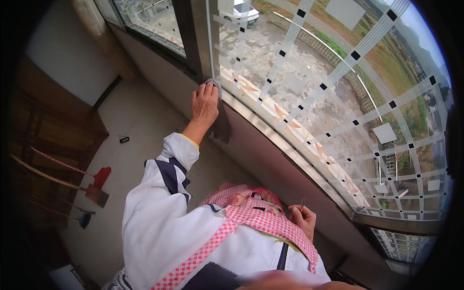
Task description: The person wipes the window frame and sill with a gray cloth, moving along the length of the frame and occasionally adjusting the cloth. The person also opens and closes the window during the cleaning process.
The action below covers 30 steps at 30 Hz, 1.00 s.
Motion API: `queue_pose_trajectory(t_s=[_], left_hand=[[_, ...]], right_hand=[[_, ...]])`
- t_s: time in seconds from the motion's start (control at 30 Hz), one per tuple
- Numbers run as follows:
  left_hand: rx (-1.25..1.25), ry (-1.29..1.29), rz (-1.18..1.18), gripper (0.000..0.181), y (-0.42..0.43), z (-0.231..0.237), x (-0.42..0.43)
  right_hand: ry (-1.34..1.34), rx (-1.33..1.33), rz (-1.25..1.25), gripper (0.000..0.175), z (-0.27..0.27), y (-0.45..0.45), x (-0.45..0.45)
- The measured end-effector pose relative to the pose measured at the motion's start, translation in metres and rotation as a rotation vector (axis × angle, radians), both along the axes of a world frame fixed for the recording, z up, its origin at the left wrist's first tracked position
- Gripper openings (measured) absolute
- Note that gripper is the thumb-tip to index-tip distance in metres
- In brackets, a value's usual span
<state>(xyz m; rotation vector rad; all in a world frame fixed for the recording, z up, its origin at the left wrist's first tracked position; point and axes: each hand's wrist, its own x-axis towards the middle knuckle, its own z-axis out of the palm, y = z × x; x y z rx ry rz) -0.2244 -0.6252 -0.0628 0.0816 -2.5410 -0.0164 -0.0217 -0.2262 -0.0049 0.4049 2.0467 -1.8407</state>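
Note:
My left hand [205, 103] presses a grey cloth [215, 84] against the window frame, at the foot of the upright metal post [203, 40]. Part of the cloth hides beneath my fingers. Below that hand, a dark wet-looking patch [222, 127] marks the wall. My right hand [303, 220] is close to my body, beside the pink checked apron [268, 217]. It grips a thin tool [303, 203] whose tip sticks up past the thumb; the remainder is hidden in the fist. A large glass pane [290, 72] with striped bands and dark squares rises in front of me.
A metal sill [275, 127] runs along the pane's bottom. On the floor at left are a red-headed long-handled tool [102, 177], a flat-bladed one [96, 195], a dark blue brush-like head [84, 220] and a small black object [124, 139]. A wooden cabinet [83, 130] stands behind them.

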Motion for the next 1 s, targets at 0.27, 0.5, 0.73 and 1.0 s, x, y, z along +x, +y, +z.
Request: queue_pose_trajectory(t_s=[0.27, 0.5, 0.73, 1.0], left_hand=[[-0.116, -0.127, 0.076, 0.021, 0.002, 0.021, -0.007], [-0.043, -0.100, 0.038, 0.030, 0.008, 0.015, -0.007], [-0.004, -0.203, -0.001, 0.039, 0.005, 0.019, -0.005], [-0.003, -0.217, -0.035, 0.041, -0.001, 0.021, -0.004]], right_hand=[[-0.055, -0.032, 0.104, 0.023, -0.002, -0.009, -0.009], [-0.098, -0.043, 0.163, 0.027, 0.003, -0.011, -0.015], [0.066, -0.213, 0.305, 0.032, 0.001, -0.011, -0.034], [0.065, -0.410, 0.534, 0.031, -0.013, -0.047, -0.060]])
